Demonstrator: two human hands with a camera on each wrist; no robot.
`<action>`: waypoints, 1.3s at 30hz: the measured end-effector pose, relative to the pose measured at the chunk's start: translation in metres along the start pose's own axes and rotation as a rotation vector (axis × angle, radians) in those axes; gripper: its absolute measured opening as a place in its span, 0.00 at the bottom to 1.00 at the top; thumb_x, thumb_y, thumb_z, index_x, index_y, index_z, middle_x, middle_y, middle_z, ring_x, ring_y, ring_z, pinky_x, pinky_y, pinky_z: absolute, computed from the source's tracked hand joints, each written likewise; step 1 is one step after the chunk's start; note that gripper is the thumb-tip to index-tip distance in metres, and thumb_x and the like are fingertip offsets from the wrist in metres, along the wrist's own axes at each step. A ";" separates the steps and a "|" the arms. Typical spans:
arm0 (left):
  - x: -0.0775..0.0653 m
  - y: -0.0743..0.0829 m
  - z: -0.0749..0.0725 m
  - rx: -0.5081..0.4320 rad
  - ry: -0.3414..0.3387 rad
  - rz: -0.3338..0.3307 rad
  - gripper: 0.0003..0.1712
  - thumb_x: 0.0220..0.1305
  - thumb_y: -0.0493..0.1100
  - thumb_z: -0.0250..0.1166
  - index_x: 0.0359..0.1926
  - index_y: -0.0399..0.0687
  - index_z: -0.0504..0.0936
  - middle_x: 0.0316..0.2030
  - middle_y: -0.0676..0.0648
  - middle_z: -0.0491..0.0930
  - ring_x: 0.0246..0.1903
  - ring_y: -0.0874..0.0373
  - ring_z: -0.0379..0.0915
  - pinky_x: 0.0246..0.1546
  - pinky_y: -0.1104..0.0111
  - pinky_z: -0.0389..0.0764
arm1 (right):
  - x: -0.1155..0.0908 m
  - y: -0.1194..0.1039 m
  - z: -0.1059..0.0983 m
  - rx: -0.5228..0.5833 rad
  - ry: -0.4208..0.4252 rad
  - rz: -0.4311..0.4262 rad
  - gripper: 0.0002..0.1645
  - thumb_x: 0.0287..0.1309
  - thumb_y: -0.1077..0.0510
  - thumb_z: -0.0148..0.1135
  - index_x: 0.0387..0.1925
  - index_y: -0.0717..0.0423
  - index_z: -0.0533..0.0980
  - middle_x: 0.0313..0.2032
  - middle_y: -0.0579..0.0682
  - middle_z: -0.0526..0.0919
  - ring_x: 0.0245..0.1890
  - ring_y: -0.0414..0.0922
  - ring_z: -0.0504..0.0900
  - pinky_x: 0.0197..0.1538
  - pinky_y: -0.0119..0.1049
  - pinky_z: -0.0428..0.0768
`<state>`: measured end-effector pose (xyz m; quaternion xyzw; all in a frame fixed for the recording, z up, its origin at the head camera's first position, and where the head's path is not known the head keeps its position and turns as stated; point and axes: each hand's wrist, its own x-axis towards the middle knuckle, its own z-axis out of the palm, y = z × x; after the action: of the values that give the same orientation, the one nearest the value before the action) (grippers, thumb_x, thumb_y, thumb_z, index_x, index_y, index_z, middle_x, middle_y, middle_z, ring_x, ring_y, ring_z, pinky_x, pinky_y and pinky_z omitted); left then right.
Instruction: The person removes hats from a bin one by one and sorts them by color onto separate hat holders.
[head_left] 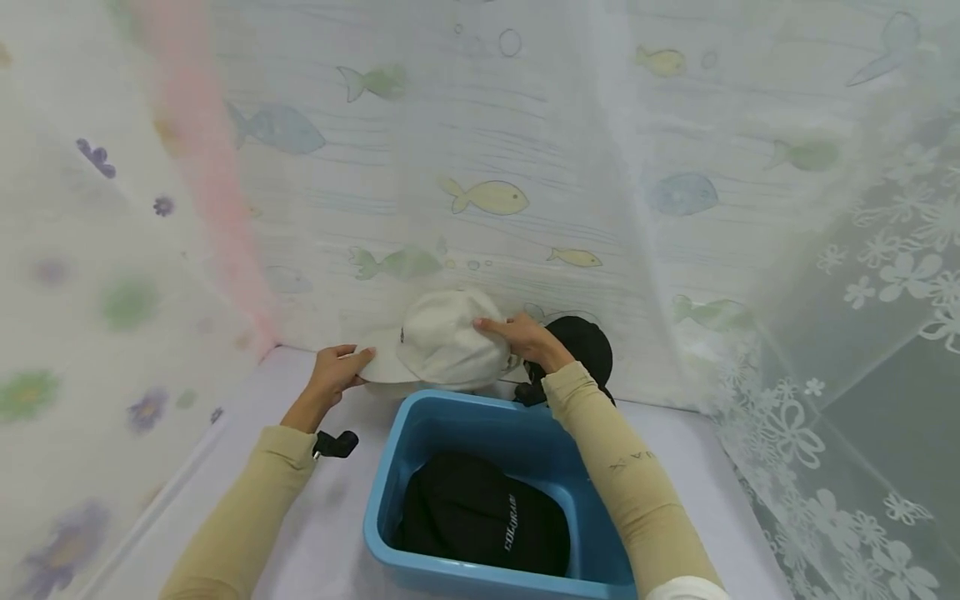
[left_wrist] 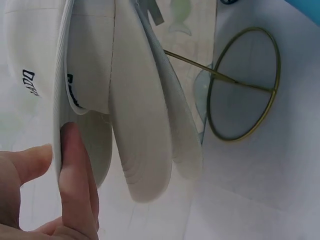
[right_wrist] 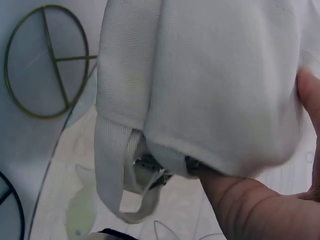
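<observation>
Against the back curtain, a white baseball cap [head_left: 450, 337] is held between my two hands above other white caps. My left hand [head_left: 333, 371] pinches its brim, thumb on one side and fingers on the other, as the left wrist view shows. The cap's back is gripped by my right hand [head_left: 525, 333], with the thumb on the crown and fingers tucked under the rear edge. Beneath it, more pale brims [left_wrist: 142, 150] overlap, around a gold wire stand [left_wrist: 190, 62]. The rear strap [right_wrist: 111, 170] hangs down in the right wrist view.
In front stands a blue tub [head_left: 380, 475] holding a black cap [head_left: 465, 508] with white lettering. Another black cap [head_left: 585, 346] is behind my right wrist. Fish-patterned sheer curtain [head_left: 487, 125] closes off the back. The tub stands on a white surface [head_left: 330, 492].
</observation>
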<state>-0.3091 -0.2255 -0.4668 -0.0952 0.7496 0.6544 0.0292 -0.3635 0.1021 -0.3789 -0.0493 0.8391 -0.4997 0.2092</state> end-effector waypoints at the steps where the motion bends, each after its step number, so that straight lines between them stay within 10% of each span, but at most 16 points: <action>1: 0.001 0.000 0.001 -0.007 0.010 0.003 0.39 0.75 0.47 0.60 0.72 0.21 0.60 0.64 0.24 0.70 0.38 0.59 0.81 0.34 0.77 0.84 | 0.001 0.000 0.000 -0.009 0.000 0.003 0.40 0.65 0.38 0.65 0.58 0.69 0.72 0.51 0.59 0.76 0.44 0.50 0.79 0.57 0.45 0.79; 12: 0.009 -0.003 0.011 0.025 0.068 -0.058 0.36 0.75 0.43 0.60 0.70 0.20 0.61 0.65 0.24 0.68 0.58 0.40 0.76 0.35 0.75 0.82 | -0.001 -0.003 0.003 -0.045 0.002 0.088 0.57 0.62 0.35 0.66 0.72 0.72 0.55 0.65 0.65 0.66 0.58 0.55 0.74 0.66 0.49 0.75; 27: 0.006 -0.024 0.022 -0.027 0.110 -0.013 0.31 0.72 0.40 0.63 0.62 0.14 0.68 0.59 0.20 0.71 0.38 0.52 0.82 0.27 0.75 0.83 | 0.005 0.002 0.002 -0.041 -0.069 0.147 0.64 0.65 0.35 0.62 0.79 0.67 0.40 0.71 0.65 0.60 0.64 0.58 0.72 0.68 0.50 0.74; 39: 0.009 -0.045 0.027 0.022 0.148 0.087 0.34 0.73 0.44 0.64 0.68 0.23 0.68 0.56 0.22 0.77 0.46 0.45 0.83 0.31 0.74 0.81 | 0.004 0.002 0.001 -0.001 -0.146 0.184 0.65 0.68 0.37 0.60 0.79 0.64 0.30 0.77 0.65 0.46 0.70 0.59 0.66 0.71 0.52 0.69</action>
<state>-0.3119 -0.2057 -0.5164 -0.1101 0.7603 0.6379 -0.0538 -0.3665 0.1005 -0.3822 -0.0082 0.8228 -0.4731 0.3148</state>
